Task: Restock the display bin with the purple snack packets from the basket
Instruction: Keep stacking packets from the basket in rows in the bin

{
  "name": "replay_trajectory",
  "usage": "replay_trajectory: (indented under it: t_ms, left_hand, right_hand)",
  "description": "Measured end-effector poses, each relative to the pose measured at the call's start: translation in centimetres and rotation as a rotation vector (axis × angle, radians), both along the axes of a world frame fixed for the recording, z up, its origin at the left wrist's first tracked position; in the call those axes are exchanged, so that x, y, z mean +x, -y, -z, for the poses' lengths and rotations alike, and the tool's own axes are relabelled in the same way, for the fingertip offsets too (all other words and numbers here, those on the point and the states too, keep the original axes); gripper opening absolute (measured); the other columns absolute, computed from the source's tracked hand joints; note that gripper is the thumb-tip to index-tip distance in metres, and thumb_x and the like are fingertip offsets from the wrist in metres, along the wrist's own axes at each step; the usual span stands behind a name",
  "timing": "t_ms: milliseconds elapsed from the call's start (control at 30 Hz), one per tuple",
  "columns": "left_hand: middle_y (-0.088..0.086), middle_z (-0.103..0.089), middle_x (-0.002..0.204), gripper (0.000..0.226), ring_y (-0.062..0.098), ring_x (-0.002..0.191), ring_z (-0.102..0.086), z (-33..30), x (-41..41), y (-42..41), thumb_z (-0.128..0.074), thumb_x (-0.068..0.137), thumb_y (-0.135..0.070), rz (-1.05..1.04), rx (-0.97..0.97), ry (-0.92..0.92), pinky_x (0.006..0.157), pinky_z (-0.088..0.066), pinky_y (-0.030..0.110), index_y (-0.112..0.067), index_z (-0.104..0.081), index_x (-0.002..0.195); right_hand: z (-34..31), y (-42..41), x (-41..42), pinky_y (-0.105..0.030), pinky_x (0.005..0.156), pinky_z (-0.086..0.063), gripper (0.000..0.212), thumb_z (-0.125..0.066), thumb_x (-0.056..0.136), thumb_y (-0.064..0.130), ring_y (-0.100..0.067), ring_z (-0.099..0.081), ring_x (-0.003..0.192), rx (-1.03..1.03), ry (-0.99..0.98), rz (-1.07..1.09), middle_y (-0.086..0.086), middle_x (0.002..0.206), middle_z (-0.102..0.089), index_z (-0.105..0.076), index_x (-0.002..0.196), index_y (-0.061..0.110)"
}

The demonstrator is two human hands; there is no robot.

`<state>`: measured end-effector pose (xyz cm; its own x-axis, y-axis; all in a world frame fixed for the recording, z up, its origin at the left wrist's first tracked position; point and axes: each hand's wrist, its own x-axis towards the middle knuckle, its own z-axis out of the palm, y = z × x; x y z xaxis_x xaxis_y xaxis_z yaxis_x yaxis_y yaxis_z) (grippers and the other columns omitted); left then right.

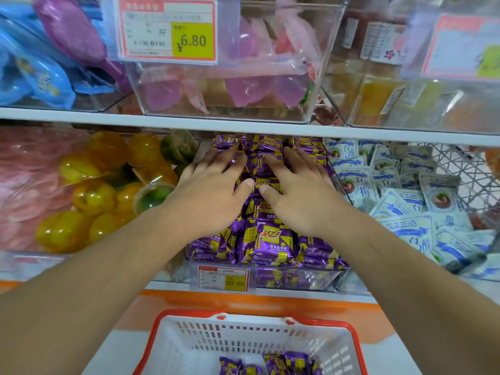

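Purple-and-yellow snack packets (266, 246) fill the clear display bin (290, 281) on the lower shelf, straight ahead. My left hand (209, 188) lies flat on the packets toward the back of the bin, fingers straight and spread. Beside it, my right hand (297, 190) presses down on the packets in the same way. Neither hand holds a packet. Below, a white basket (189, 345) with an orange-red rim holds a few more purple packets (286, 364) at the bottom edge of the view.
Left of the bin lie yellow and green jelly cups (93, 196). On its right are white-and-blue packets (405, 201) and a white wire basket (460, 169). A shelf board (243, 127) runs just above my hands, with clear bins and a 6.80 price tag (167, 29) above it.
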<state>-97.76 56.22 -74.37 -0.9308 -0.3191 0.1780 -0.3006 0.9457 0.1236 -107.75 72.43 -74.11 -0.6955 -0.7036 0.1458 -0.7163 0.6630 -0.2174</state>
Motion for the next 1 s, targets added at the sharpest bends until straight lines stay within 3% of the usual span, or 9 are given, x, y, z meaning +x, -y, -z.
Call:
replay_trajectory:
  t_ms: [100,233,333,533,633,767,867,1000]
  left_hand:
    - [-0.013,-0.015,0.169,0.062,0.015,0.155,-0.008,-0.7,2.2,-1.0,-0.017,0.103,-0.060,0.030,0.030,-0.085,0.123,-0.016,0.046,-0.037,-0.023,0.160]
    - [-0.013,-0.031,0.163,0.063,0.013,0.151,-0.021,-0.6,6.7,-3.5,-0.025,0.099,-0.057,0.023,0.120,-0.185,0.122,-0.024,0.047,-0.033,-0.035,0.157]
    - [-0.007,-0.042,0.158,0.059,0.020,0.145,-0.037,0.8,10.9,-5.5,-0.032,0.100,-0.052,0.043,0.140,-0.277,0.114,-0.036,0.051,-0.027,-0.047,0.151]
    - [0.000,-0.050,0.150,0.054,0.028,0.132,-0.049,4.8,17.9,-8.1,-0.039,0.100,-0.044,-0.016,0.143,-0.277,0.106,-0.043,0.050,-0.017,-0.054,0.144]
    - [0.000,-0.046,0.155,0.058,0.029,0.134,-0.046,8.4,21.2,-9.2,-0.033,0.098,-0.047,-0.079,0.147,-0.104,0.104,-0.042,0.049,-0.020,-0.050,0.147]
    - [0.005,-0.032,0.165,0.071,0.032,0.148,-0.032,13.6,24.2,-9.7,-0.022,0.096,-0.054,-0.158,0.225,0.165,0.117,-0.031,0.052,-0.020,-0.041,0.155]
    - [0.001,-0.004,0.173,0.066,0.027,0.158,-0.006,16.9,25.6,-9.0,-0.027,0.104,-0.054,-0.225,0.274,0.322,0.126,-0.012,0.050,-0.028,-0.017,0.164]
    - [0.003,0.016,0.171,0.070,0.027,0.157,0.015,18.8,26.0,-7.8,-0.026,0.105,-0.058,-0.326,0.261,0.454,0.127,0.000,0.052,-0.036,0.008,0.163]
  right_hand:
    - [-0.7,-0.7,1.5,-0.048,0.129,-0.006,0.067,-0.033,0.100,0.062,-0.024,0.000,0.160,-0.056,0.007,-0.021,-0.001,0.173,-0.010,-0.022,0.162,0.038]
    - [-1.2,-2.9,5.4,-0.049,0.123,-0.022,0.070,-0.029,0.094,0.062,-0.025,-0.018,0.153,-0.123,-0.053,-0.060,0.002,0.165,-0.029,-0.032,0.158,0.034]
    - [-0.6,-4.8,8.7,-0.050,0.121,-0.027,0.068,-0.031,0.097,0.060,-0.026,-0.025,0.149,-0.140,-0.047,-0.092,0.002,0.162,-0.035,-0.037,0.157,0.030]
    - [2.9,-8.3,15.6,-0.047,0.115,-0.034,0.061,-0.038,0.099,0.052,-0.027,-0.039,0.136,-0.157,-0.003,-0.203,0.000,0.151,-0.045,-0.046,0.151,0.021]
    - [5.8,-9.7,18.4,-0.045,0.116,-0.034,0.061,-0.037,0.099,0.051,-0.030,-0.040,0.135,-0.118,0.050,-0.220,-0.005,0.152,-0.046,-0.046,0.151,0.019]
    - [10.7,-10.2,20.9,-0.050,0.110,-0.040,0.061,-0.035,0.099,0.048,-0.035,-0.044,0.130,-0.036,0.127,-0.247,-0.010,0.148,-0.049,-0.048,0.150,0.016]
    - [15.4,-10.6,22.0,-0.050,0.113,-0.039,0.067,-0.030,0.096,0.050,-0.037,-0.046,0.129,0.076,0.212,-0.229,-0.013,0.146,-0.051,-0.049,0.150,0.014]
    - [22.1,-11.6,22.8,-0.043,0.122,-0.028,0.072,-0.024,0.097,0.055,-0.036,-0.038,0.141,0.193,0.359,-0.186,-0.010,0.157,-0.043,-0.041,0.156,0.018]
